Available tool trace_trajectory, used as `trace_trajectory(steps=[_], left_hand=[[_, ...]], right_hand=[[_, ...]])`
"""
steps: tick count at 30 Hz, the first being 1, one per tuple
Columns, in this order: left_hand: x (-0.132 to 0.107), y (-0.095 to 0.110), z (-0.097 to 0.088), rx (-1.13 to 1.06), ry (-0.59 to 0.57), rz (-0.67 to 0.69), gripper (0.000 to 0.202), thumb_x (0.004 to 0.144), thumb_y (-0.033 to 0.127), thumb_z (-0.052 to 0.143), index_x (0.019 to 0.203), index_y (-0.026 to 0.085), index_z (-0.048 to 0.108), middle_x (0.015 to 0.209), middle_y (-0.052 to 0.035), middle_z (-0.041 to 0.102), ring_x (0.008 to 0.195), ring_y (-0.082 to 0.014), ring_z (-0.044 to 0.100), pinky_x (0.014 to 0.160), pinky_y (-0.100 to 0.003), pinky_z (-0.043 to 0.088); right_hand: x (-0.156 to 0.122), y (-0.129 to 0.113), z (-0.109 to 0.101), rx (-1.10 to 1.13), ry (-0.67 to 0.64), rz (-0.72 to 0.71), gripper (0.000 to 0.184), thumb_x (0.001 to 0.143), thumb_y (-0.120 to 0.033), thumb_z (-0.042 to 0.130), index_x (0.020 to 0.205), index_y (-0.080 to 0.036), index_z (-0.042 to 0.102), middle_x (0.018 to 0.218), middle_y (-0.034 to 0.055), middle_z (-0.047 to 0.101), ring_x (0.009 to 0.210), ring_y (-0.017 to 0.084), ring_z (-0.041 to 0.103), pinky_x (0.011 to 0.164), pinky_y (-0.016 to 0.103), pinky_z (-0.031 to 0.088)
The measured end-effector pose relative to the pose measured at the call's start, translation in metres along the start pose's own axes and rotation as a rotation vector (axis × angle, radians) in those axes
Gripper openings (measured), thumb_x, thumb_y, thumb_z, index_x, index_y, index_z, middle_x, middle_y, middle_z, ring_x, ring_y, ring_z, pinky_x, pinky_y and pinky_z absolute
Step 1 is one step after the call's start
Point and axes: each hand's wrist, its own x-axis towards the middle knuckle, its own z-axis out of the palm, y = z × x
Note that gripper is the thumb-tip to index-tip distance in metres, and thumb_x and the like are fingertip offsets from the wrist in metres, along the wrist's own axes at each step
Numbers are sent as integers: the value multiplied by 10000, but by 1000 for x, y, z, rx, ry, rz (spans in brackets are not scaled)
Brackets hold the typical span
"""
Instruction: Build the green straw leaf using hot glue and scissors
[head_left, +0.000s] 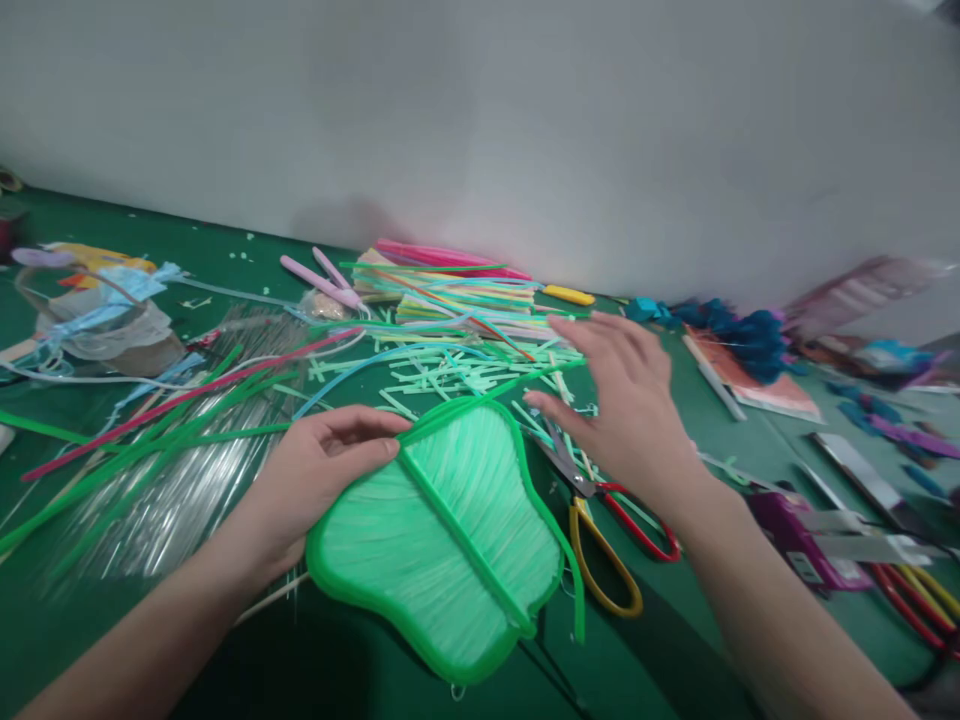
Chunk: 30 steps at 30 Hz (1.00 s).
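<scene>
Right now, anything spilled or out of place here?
Cut straw bits lie scattered over the table behind the fan the left hand holds. Scissors lie partly under the right hand. No damage shows.

Evenly bright light, soft shadows, motion blur toward the edges

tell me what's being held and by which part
The left hand grips the green fan at its upper left rim. The right hand is open, holding nothing, near the scissors.
</scene>
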Motion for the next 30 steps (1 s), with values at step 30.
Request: trace_trajectory(steps=[30], left_hand=[[5, -3, -6, 82, -17, -22, 411, 570, 421, 955, 908, 257, 790, 798, 5, 720, 701, -144, 613, 572, -195, 481]], right_hand=[[-29, -72, -3, 60, -312, 240, 291, 998, -225, 528, 1193, -202, 744, 891, 121, 812, 681, 279, 771, 575, 344, 565]])
